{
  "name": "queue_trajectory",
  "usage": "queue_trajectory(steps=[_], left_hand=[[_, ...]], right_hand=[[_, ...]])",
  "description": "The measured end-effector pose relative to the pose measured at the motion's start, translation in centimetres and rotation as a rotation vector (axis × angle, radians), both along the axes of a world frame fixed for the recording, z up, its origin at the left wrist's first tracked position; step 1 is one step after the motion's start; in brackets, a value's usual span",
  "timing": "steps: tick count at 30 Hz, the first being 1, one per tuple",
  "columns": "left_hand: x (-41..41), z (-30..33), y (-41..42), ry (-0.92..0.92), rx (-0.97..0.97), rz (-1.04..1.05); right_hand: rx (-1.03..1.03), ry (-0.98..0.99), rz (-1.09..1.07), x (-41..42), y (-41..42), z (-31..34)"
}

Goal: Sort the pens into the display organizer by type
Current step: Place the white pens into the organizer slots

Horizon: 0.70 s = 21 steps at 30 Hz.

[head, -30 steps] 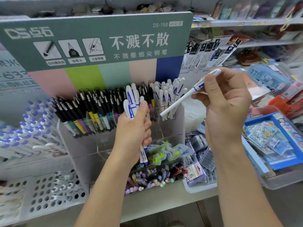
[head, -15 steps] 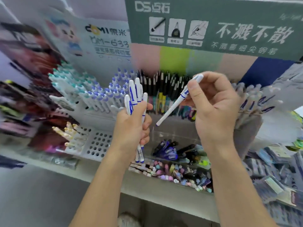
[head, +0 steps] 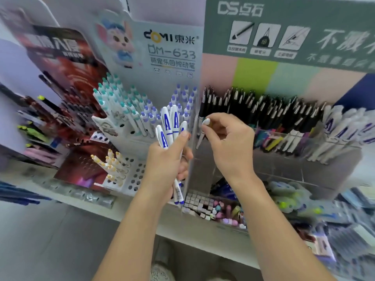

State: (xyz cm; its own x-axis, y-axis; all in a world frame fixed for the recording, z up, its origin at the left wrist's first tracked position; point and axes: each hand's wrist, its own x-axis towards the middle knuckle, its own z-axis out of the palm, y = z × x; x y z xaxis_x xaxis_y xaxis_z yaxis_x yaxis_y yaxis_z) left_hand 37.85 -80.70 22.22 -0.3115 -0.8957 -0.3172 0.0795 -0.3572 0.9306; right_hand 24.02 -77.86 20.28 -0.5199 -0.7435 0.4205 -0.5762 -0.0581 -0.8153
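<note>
Right, my left hand is wrapped around a bundle of white pens with blue lettering, thumb pressed over the front of them, caps fanned upward and the blue tips poking out below my palm. My right hand pinches a single white pen by its cap end between thumb and fingertips, the barrel hanging down and a little to the left, just beside the clear side wall of the display organizer. That organizer stands on the shelf, close to its front edge, and its upper tier is packed with black pens with silver clips, then a cluster of matching white pens with blue print toward its right end. Below them, in the lower clear compartment, lies a jumble of pastel erasers and small bits, blurred. Left of my bundle sits a white perforated rack holding click pens with teal tops and ones with purple tops; a few yellow-topped ones stand lower down. Behind it rises a card with a cartoon rabbit, and a green header board tops the organizer.
</note>
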Motion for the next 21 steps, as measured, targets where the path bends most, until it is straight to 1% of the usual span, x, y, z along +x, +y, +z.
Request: queue_trajectory(steps=[2,5,8,10,14,17,21], left_hand=[[0.0,0.2,-1.0,0.000,-0.013,-0.070],[0.0,-0.1,-1.9,0.020,-0.007,-0.137],[0.3,-0.8,-2.6,0.043,0.011,-0.183],[0.4,-1.2,-3.0,0.063,0.003,-0.213],[0.9,-1.5,-3.6,0.127,-0.073,-0.243],[1.3,-1.4,-3.8,0.130,-0.123,-0.300],[1.1,-1.0,-3.6,0.126,-0.097,-0.316]], right_hand=[[0.022,-0.006,-0.054,0.5,-0.5,0.0],[0.061,-0.075,-0.115,1.6,-0.8,-0.7],[0.119,-0.055,-0.179,2.5,-1.1,-1.6],[0.122,-0.057,-0.229,3.0,-1.2,-2.1],[0.103,-0.145,-0.229,3.7,-0.7,-2.8],[0.074,-0.227,-0.247,4.1,0.2,-2.3],[0.046,-0.330,-0.277,3.6,1.4,0.2]])
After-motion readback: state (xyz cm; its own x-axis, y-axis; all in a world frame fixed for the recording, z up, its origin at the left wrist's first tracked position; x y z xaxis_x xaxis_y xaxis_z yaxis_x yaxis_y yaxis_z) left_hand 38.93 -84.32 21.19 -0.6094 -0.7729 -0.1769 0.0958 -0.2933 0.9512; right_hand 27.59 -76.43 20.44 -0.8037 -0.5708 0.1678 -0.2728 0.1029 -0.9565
